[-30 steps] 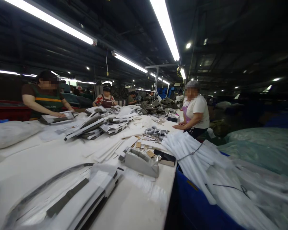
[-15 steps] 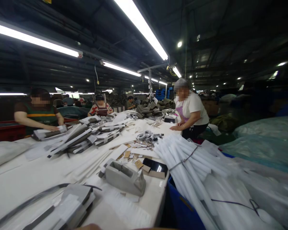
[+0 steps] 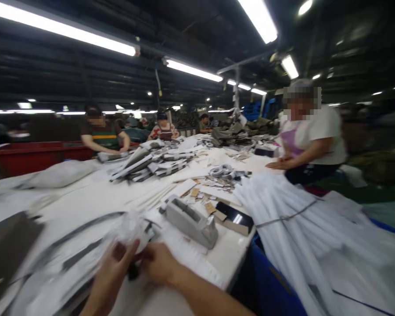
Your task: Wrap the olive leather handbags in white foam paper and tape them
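Pinching a plastic sleeve (image 3: 128,230) at the near end of the table (image 3: 85,202), the left hand (image 3: 113,274) and right hand (image 3: 159,263) meet, fingers closed on it around a dark piece (image 3: 132,271). Gripping close together probably keeps the film taut. It looks clear, crumpled and blurred, just short of the tape dispenser (image 3: 191,220).

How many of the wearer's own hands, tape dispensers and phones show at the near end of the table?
Hands: 2, left hand and right hand
Tape dispenser: 1
Phone: 1
Total: 4
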`<state>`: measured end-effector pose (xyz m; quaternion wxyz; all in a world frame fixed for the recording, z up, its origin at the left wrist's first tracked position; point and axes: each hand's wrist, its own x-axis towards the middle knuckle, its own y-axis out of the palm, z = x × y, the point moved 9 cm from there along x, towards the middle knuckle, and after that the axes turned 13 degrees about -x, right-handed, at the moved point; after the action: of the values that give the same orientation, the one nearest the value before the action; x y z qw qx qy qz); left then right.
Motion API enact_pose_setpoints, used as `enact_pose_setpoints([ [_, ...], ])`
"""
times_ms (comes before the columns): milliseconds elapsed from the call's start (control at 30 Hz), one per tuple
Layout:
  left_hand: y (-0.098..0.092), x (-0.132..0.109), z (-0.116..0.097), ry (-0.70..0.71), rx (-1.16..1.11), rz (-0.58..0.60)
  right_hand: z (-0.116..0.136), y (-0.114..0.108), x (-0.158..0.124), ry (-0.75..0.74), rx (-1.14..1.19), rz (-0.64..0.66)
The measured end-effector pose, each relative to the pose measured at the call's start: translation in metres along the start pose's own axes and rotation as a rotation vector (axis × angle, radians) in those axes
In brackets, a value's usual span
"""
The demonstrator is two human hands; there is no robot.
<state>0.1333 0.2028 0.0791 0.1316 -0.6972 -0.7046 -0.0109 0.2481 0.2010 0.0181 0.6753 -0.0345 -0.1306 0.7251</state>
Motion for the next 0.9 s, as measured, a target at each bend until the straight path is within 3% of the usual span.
enact_pose_setpoints([
  [33,-0.007,-0.006,0.005,0.010,-0.066,-0.017,-0.001,0.002,0.002,0.026,0.086,0.009],
  [100,-0.005,-0.011,0.011,0.078,-0.213,0.059,-0.001,0.008,0.007,0.071,0.208,0.082],
  [267,-0.005,-0.004,0.040,0.075,-0.196,0.041,0.000,0.022,0.001,0.249,0.727,0.268],
  [400,-0.008,-0.007,0.042,0.111,-0.192,0.037,0.010,0.024,-0.009,0.226,0.818,0.370],
  [500,-0.013,-0.007,0.032,0.173,-0.203,0.021,0.006,0.018,-0.004,0.223,0.828,0.301],
  [700,-0.028,-0.005,0.004,0.292,-0.313,0.013,-0.017,0.007,0.004,0.405,0.852,0.092],
  [767,-0.033,-0.004,-0.003,0.308,-0.288,-0.004,-0.018,0.006,0.004,0.411,0.836,0.073],
  [900,-0.050,-0.001,-0.012,0.340,-0.176,-0.145,-0.017,0.009,0.001,0.391,0.766,0.101],
])
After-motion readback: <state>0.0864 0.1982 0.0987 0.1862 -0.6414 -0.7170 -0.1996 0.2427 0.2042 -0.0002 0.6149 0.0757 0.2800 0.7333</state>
